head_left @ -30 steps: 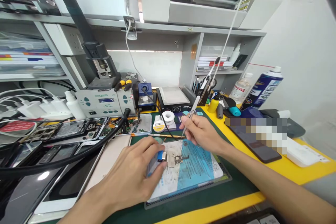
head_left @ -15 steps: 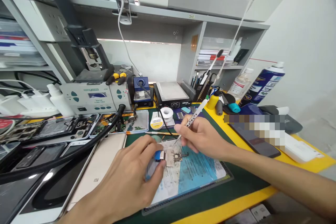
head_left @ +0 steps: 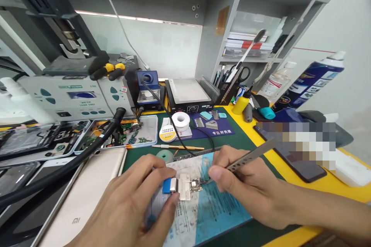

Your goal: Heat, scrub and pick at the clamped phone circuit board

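Observation:
Between the thumb and fingers of my left hand point(head_left: 127, 197) is a small blue-and-silver connector point(head_left: 170, 186), like a USB plug. It lies against a flat pale metal plate point(head_left: 184, 187) with a tiny component assembly point(head_left: 196, 185) at its right end. My right hand point(head_left: 246, 185) is closed around grey metal tweezers point(head_left: 251, 157) with holes along the arm. Their tips point left, close to the tiny assembly; whether they touch it I cannot tell. All this is on a stained blue-and-white printed sheet point(head_left: 220, 208).
Left of my left hand lie a gold phone back point(head_left: 84, 197) and a thick black hose point(head_left: 87, 150). Ahead are a tray of circuit boards point(head_left: 149, 131), a solder wire spool point(head_left: 181, 121) and a hot plate point(head_left: 188, 92). A dark phone point(head_left: 301, 166) lies at the right.
My right hand has lowered and shifted right, bringing the tweezers from above the plate to the assembly's right side, now lying flatter. My left hand still grips the connector. The view has moved closer.

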`<action>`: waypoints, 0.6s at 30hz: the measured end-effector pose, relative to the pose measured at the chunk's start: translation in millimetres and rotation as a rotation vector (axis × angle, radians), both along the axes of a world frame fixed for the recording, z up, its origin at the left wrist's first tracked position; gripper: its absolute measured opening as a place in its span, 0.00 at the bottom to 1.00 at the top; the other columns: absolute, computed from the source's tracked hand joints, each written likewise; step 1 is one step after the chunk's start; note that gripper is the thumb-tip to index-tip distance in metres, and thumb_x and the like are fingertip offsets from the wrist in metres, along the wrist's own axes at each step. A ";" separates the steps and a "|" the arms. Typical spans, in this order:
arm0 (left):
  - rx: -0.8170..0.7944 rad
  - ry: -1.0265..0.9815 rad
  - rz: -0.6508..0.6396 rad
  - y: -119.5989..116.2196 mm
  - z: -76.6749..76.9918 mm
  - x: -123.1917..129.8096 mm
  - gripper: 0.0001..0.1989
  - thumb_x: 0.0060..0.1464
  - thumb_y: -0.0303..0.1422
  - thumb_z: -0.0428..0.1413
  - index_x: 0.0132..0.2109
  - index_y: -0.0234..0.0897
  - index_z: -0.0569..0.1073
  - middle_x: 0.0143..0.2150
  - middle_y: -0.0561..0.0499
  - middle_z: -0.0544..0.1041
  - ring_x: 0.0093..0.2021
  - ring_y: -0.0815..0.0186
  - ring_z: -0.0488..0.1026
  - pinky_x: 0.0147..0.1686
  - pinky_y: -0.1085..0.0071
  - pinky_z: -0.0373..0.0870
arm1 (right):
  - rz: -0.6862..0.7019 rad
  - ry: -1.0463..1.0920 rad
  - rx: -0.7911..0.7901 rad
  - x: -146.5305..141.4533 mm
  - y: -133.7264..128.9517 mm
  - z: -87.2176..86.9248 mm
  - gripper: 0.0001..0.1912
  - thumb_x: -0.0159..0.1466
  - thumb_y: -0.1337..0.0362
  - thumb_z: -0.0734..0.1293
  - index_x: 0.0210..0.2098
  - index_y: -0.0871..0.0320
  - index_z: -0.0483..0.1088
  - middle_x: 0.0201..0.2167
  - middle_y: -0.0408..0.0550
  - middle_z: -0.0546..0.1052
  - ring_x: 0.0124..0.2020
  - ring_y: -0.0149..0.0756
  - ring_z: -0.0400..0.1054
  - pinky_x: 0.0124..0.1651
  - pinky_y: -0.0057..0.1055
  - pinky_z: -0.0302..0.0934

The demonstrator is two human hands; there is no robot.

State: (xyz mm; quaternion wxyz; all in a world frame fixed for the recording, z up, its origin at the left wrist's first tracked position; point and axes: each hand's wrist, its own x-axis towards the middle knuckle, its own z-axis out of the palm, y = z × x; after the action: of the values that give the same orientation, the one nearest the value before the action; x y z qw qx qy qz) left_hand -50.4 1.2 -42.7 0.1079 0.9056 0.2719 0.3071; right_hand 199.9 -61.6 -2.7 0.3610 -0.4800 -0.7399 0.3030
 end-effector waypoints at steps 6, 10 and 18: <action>-0.008 0.029 0.019 -1.5 4.8 0.8 0.10 0.63 0.33 0.55 0.52 0.44 0.71 0.46 0.48 0.74 0.40 0.63 0.79 0.36 0.70 0.79 | -0.025 -0.040 0.029 -1.0 1.1 -1.1 0.15 0.74 0.63 0.60 0.30 0.53 0.64 0.26 0.43 0.67 0.25 0.33 0.63 0.28 0.31 0.60; -0.012 0.048 0.015 -3.1 8.3 0.0 0.10 0.64 0.33 0.55 0.52 0.44 0.71 0.46 0.48 0.75 0.42 0.62 0.79 0.37 0.69 0.79 | -0.026 -0.042 0.042 -2.4 1.3 -1.2 0.14 0.74 0.62 0.60 0.30 0.54 0.65 0.27 0.44 0.67 0.28 0.35 0.65 0.31 0.33 0.61; -0.015 0.008 0.018 -4.5 8.8 -1.9 0.16 0.59 0.31 0.56 0.54 0.45 0.70 0.45 0.49 0.77 0.42 0.60 0.80 0.40 0.64 0.81 | -0.120 0.207 -0.191 -2.6 6.2 -6.0 0.23 0.74 0.50 0.61 0.26 0.55 0.63 0.22 0.39 0.62 0.21 0.29 0.55 0.24 0.29 0.52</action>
State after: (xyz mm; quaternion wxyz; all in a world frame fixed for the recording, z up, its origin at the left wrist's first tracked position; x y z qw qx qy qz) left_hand -52.3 -3.3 -33.9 0.1108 0.9035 0.2829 0.3024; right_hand 197.4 -55.5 -8.8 0.4054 -0.5217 -0.6366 0.3978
